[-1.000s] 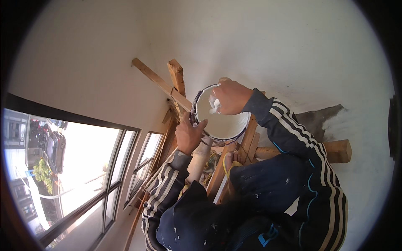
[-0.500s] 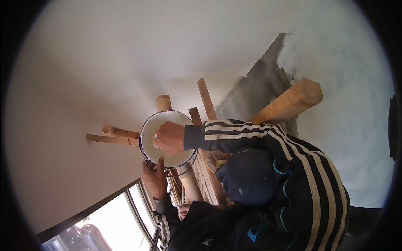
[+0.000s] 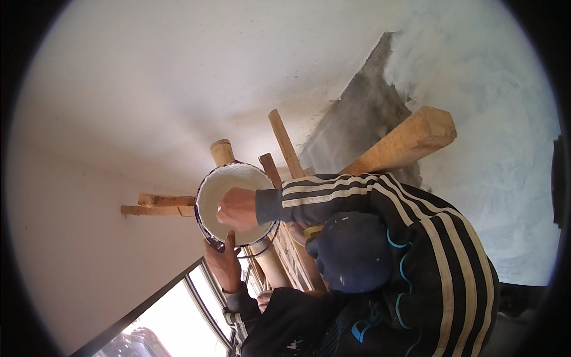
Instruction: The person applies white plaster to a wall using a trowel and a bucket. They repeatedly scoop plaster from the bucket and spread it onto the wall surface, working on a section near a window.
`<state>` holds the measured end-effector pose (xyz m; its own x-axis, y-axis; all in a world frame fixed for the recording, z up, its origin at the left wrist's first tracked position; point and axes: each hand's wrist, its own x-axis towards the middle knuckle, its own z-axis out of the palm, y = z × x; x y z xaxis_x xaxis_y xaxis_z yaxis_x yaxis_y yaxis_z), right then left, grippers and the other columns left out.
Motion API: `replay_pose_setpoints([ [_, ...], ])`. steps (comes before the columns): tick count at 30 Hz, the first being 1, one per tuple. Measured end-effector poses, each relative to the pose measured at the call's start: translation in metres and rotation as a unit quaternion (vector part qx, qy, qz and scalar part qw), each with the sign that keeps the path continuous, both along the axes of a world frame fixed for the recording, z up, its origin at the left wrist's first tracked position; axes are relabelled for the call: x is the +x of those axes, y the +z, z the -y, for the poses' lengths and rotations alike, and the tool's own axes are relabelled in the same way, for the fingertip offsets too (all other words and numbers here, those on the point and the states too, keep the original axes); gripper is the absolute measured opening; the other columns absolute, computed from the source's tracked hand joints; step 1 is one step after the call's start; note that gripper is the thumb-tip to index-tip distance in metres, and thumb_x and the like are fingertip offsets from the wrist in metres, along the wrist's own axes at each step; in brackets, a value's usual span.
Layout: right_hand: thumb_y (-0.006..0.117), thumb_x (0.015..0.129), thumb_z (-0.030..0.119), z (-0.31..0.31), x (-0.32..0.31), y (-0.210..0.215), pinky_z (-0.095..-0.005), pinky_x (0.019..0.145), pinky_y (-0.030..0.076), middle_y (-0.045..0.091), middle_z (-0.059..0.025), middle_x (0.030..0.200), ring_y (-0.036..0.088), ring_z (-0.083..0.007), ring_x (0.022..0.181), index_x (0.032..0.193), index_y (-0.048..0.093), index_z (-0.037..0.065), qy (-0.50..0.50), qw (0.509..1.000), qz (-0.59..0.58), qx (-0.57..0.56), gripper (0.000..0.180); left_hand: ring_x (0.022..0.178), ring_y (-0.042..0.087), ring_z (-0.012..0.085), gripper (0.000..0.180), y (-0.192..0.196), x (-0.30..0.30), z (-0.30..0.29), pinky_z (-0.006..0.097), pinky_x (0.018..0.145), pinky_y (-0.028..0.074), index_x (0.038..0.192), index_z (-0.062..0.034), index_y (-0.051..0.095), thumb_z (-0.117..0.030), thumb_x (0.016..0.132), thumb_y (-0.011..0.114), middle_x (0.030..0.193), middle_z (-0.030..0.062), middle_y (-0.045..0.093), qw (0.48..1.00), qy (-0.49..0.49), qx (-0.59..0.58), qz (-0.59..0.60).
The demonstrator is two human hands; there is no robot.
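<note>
A round bucket [image 3: 200,205] with a dark rim stands in front of me, its inside coated white and holding a pale, whitish material. My left hand [image 3: 222,265] grips the near left edge of the bucket, thumb over the rim. Inside the bucket is my right hand [image 3: 237,209], reaching across from the right with its fingers curled closed. White smears show at those fingers, and whatever they may hold is hidden. A thin dark wire handle [image 3: 262,254] hangs along the bucket's near side.
Wooden poles and boards surround the bucket: a thick beam [image 3: 410,138] at right, an upright stick [image 3: 284,143], and two pieces [image 3: 160,205] at left. My dark blue knee [image 3: 354,253] is close by. A bright window [image 3: 166,315] lies lower left; a grey unpainted patch [image 3: 366,113] marks the wall.
The view has shifted slightly. My right hand sits a little lower in the bucket, still closed. The handle stands out farther from the near side. My left hand keeps hold of the rim.
</note>
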<state>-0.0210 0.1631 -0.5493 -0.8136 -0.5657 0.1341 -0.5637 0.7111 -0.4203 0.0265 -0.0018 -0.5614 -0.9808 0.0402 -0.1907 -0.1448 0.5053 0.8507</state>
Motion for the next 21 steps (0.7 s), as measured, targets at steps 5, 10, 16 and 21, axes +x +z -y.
replay_pose_setpoints([
  [5,0.059,0.059,0.008,-0.003,-0.001,0.004,-0.0417,0.055,0.048,0.059,-0.0189,0.063,0.061,-0.0351,0.06,0.069,0.063,0.0,0.004,0.999,0.036,0.0,0.014,0.074,0.061,0.0321,0.05,0.003,0.001,-0.001,0.04,0.068,0.045,0.104,0.0113,0.049,-0.028,0.079,0.067,0.084,0.0242,0.061,1.0,0.015,0.005,-0.003],
  [10,0.059,0.057,0.008,-0.007,-0.002,0.015,-0.042,0.055,0.048,0.058,-0.0191,0.061,0.061,-0.0353,0.06,0.072,0.064,0.0,-0.017,0.999,0.033,-0.007,0.017,0.074,0.061,0.0332,0.05,-0.003,-0.001,0.001,0.041,0.069,0.045,0.103,0.0121,0.048,-0.028,0.079,0.066,0.084,0.025,0.061,1.0,0.006,-0.018,-0.004],
  [16,0.057,0.057,0.007,-0.004,-0.003,0.015,-0.0418,0.056,0.049,0.06,-0.0195,0.065,0.061,-0.0352,0.061,0.079,0.065,0.0,-0.021,0.998,0.046,-0.028,0.025,0.074,0.062,0.0318,0.048,0.005,-0.001,-0.001,0.04,0.065,0.047,0.104,0.0119,0.048,-0.027,0.08,0.065,0.084,0.0247,0.061,0.999,0.026,0.02,0.001],
  [21,0.057,0.058,0.008,-0.01,-0.003,0.021,-0.0413,0.056,0.049,0.061,-0.02,0.069,0.062,-0.0347,0.061,0.085,0.066,0.002,-0.04,0.998,0.053,-0.016,0.03,0.072,0.063,0.0293,0.046,-0.001,0.0,-0.001,0.037,0.058,0.048,0.104,0.0118,0.048,-0.025,0.081,0.064,0.087,0.0247,0.06,0.999,0.024,0.049,-0.003],
])
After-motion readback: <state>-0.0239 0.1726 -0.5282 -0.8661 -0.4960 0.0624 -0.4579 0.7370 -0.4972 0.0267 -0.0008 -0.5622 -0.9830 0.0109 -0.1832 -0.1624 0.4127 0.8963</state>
